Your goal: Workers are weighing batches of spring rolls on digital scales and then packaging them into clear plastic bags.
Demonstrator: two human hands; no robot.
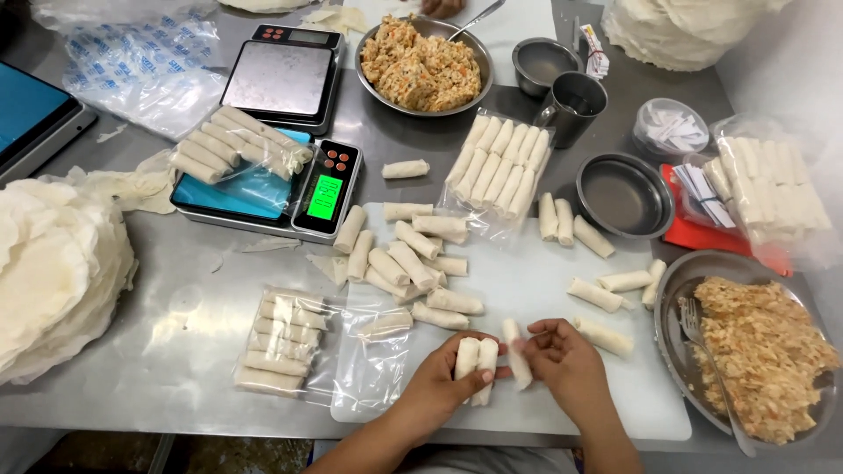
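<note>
The left hand [443,377] has its grip closed around two pale, cylindrical uncooked spring rolls [474,367], held side by side and upright. The right hand [566,364] pinches a third pale spring roll [516,354] between thumb and fingers, just beside the pair. Both hands hover over the white plastic cutting board [527,290] lying on the steel tabletop [176,351]. Left of the board lies a clear plastic bag packed with rolls [277,338]; right of it stands a round steel tray of shredded orange filling [764,351].
</note>
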